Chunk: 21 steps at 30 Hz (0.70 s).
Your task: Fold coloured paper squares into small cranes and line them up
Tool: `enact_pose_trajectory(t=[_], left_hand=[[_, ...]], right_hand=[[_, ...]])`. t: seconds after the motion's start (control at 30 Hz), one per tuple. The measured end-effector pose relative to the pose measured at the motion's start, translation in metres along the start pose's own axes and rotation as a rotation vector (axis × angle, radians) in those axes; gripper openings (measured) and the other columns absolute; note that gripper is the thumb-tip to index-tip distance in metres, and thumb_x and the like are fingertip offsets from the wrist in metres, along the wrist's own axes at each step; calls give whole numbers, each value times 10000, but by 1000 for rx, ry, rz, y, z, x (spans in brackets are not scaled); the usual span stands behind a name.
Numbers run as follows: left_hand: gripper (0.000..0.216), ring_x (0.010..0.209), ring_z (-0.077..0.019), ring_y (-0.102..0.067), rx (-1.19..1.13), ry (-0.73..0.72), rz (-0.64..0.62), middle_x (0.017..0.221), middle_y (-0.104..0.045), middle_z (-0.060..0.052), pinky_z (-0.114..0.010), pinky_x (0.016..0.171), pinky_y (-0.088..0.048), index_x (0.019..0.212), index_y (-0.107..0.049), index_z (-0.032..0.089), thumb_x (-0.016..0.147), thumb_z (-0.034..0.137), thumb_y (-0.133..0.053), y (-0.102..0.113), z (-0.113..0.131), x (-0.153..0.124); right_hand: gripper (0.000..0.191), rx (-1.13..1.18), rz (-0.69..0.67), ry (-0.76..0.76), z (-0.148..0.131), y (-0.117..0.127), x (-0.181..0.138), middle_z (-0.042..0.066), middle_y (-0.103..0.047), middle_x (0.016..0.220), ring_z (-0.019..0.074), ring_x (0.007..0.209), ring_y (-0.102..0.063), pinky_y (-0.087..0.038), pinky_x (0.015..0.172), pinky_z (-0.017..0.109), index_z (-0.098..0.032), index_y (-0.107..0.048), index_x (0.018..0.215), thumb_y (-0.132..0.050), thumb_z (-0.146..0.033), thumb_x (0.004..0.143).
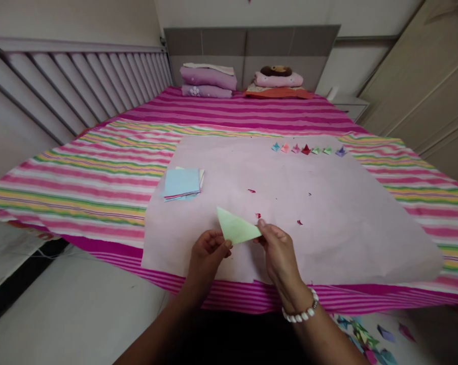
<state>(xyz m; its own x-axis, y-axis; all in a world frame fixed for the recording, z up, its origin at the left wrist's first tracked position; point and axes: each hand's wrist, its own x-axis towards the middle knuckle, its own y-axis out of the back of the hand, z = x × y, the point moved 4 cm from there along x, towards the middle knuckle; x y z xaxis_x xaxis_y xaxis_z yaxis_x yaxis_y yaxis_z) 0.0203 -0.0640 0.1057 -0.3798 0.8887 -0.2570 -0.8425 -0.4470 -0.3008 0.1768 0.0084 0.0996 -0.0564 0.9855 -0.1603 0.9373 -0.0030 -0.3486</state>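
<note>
A light green sheet of paper folded into a triangle (236, 227) is held up over the large pale sheet (229, 162) on the bed. My left hand (209, 253) pinches its lower left corner between thumb and fingers. At the right corner, my right hand (278, 251) grips it the same way, and a white beaded bracelet (301, 313) circles that wrist. Left of the hands lies a stack of square papers (182, 181) with a light blue one on top. Small red scraps (258, 216) lie just beyond the triangle.
Several small folded paper pieces (306, 149) stand in a row at the pale sheet's far right. More folded paper (361, 334) lies on the floor at lower right. Folded bedding (208, 78) sits by the headboard (224, 45). A white railing (99, 76) runs along the left.
</note>
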Motion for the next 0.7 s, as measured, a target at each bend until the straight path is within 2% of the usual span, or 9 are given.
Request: enact_pose_trajectory(t=[0.1,0.17,0.23,0.3,0.37,0.4,0.47,0.57,0.7], left_hand=[[313,486,-61,-544,-202,251,-13,559,-626,29,-156,501,-441,801,-593,142,562,132,-795,6,-4,2],[276,472,-50,-538,-305,458,-80,564,-622,11,-140,488,-440,761,-592,125,557,69,-769,6,-6,-1],[197,470,-46,-544,-383,602,-161,568,-612,-1,-130,481,-439,717,-590,112,596,30,-722,3,-5,-5],[132,475,-50,-557,-446,698,-212,573,-607,-7,-130,478,-443,697,-592,105,650,9,-668,-1,-5,-8],[96,485,-55,-570,-497,765,-224,583,-609,-14,-134,485,-451,721,-607,93,698,2,-627,-4,-7,-10],[81,495,-56,-577,-512,785,-219,593,-612,-19,-134,493,-456,745,-617,84,722,5,-613,-5,-8,-10],[45,512,-58,-587,-504,784,-206,609,-616,-27,-135,510,-464,767,-629,72,771,37,-601,-5,-11,-8],[103,497,-61,-566,-390,689,-192,593,-604,-13,-155,511,-460,755,-640,98,813,183,-638,-2,-16,-3],[294,526,-64,-522,-132,354,-257,603,-594,29,-177,537,-430,874,-677,138,662,298,-804,1,-14,2]], right_hand=[[312,64,-150,105,-12,6,5,71,-725,993,224,959,-625,-465,786,329,-223,-742,905,-627,-499,815],[399,-12,-372,142,-21,4,4,54,-550,1375,256,1255,-479,-431,935,365,-279,-677,1136,-701,-424,766],[600,-126,-550,150,-26,-1,0,32,-444,1471,263,1344,-382,-370,1028,387,-309,-614,1237,-800,-321,667],[586,-226,-607,155,-27,-5,-5,45,-590,1329,255,1251,-488,-375,1020,391,-299,-647,1194,-828,-260,638],[292,-295,-570,143,-24,-9,-6,38,-734,969,221,949,-640,-463,867,357,-246,-745,945,-816,-264,662],[160,-305,-539,115,-21,-10,-6,23,-730,794,191,774,-648,-485,748,326,-219,-752,808,-809,-283,672],[165,-285,-472,30,-14,-12,-5,-8,-662,585,133,537,-563,-438,551,270,-187,-717,651,-805,-325,669],[222,-225,-403,-81,-6,-12,-3,-22,-637,541,103,460,-500,-383,474,240,-174,-693,616,-831,-348,618],[253,-149,-332,-147,-2,-11,-3,-25,-630,535,101,464,-510,-398,487,238,-175,-654,564,-843,-341,593]])
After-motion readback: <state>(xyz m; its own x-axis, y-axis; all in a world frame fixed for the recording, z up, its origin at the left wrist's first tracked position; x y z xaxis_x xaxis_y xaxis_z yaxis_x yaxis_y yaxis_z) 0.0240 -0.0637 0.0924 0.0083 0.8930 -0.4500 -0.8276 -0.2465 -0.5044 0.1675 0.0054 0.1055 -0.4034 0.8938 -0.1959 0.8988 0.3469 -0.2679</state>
